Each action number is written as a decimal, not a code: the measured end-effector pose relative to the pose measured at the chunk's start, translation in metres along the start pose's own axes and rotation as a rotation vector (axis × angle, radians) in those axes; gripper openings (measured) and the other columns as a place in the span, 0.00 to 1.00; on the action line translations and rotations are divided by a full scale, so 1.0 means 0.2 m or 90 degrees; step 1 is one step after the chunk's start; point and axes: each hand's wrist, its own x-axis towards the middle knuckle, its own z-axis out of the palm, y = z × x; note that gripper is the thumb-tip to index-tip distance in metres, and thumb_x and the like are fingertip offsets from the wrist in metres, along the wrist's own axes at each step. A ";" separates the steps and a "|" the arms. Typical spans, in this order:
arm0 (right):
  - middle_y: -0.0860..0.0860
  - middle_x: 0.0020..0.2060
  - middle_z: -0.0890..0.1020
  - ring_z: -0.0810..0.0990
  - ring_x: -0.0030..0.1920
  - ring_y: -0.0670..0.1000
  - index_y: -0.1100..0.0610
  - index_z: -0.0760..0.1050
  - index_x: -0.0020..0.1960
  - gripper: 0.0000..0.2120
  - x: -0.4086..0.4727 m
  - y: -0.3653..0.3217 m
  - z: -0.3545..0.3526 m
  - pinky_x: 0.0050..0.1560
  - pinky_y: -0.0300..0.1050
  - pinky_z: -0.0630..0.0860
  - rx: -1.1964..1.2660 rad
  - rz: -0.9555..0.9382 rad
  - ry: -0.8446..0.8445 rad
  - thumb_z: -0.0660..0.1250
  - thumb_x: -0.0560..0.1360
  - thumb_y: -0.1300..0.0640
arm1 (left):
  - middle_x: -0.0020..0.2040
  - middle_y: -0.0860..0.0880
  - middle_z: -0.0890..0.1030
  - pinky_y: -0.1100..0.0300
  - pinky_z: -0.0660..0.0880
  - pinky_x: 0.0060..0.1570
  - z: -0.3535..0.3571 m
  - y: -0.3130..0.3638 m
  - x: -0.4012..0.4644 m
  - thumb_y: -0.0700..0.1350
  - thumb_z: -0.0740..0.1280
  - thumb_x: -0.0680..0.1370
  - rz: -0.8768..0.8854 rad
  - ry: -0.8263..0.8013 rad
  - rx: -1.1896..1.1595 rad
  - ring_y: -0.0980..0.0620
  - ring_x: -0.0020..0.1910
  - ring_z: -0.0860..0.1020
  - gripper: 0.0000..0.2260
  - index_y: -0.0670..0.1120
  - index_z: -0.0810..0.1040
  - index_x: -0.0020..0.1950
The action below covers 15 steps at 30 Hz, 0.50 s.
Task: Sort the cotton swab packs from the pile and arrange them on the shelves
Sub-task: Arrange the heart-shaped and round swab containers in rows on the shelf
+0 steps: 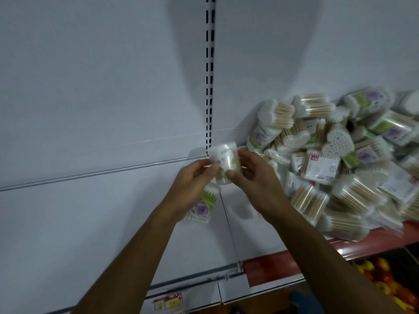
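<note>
Both hands, left hand [192, 177] and right hand [254, 177], pinch one cotton swab pack [223, 163] between curled fingers above the shelf [90, 211].

Held pack [223, 164] upright; pile [340, 168] heaped on shelf [113, 211].

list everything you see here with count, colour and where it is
clear cotton swab pack with green label: one, held in both hands, centre
clear swab pack with purple rose label: one, lying on the shelf under the left hand
pile of cotton swab packs: many, white tips, tan sticks, right side of the shelf
white metal shelf: one, with a slotted upright behind
red shelf edge strip: one, lower right
red and yellow items: several, blurred, below right
left hand: pinches the held pack
right hand: pinches the held pack
</note>
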 end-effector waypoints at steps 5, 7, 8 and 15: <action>0.51 0.58 0.82 0.83 0.55 0.48 0.56 0.74 0.66 0.16 -0.03 -0.04 -0.02 0.53 0.43 0.79 0.066 -0.034 0.005 0.67 0.78 0.61 | 0.52 0.54 0.85 0.62 0.78 0.44 0.04 0.06 -0.03 0.55 0.66 0.74 0.034 -0.126 -0.020 0.56 0.50 0.83 0.15 0.56 0.77 0.61; 0.51 0.57 0.83 0.83 0.56 0.49 0.55 0.74 0.65 0.15 -0.04 -0.05 -0.04 0.54 0.44 0.80 0.078 -0.032 0.003 0.66 0.79 0.63 | 0.52 0.52 0.85 0.64 0.78 0.42 0.07 0.07 -0.03 0.50 0.68 0.76 0.042 -0.131 -0.040 0.55 0.51 0.84 0.15 0.54 0.76 0.63; 0.51 0.56 0.83 0.82 0.56 0.50 0.54 0.75 0.64 0.15 -0.04 -0.04 -0.05 0.55 0.45 0.80 0.083 -0.028 0.001 0.66 0.79 0.63 | 0.52 0.50 0.85 0.64 0.78 0.42 0.08 0.07 -0.03 0.47 0.68 0.77 0.045 -0.128 -0.048 0.54 0.51 0.84 0.15 0.52 0.76 0.63; 0.51 0.55 0.82 0.83 0.52 0.48 0.48 0.66 0.71 0.26 -0.01 -0.01 0.01 0.49 0.44 0.81 0.074 0.012 0.012 0.71 0.76 0.55 | 0.53 0.54 0.84 0.56 0.80 0.50 0.02 0.03 -0.08 0.52 0.70 0.77 0.067 -0.052 0.098 0.55 0.53 0.82 0.15 0.57 0.78 0.64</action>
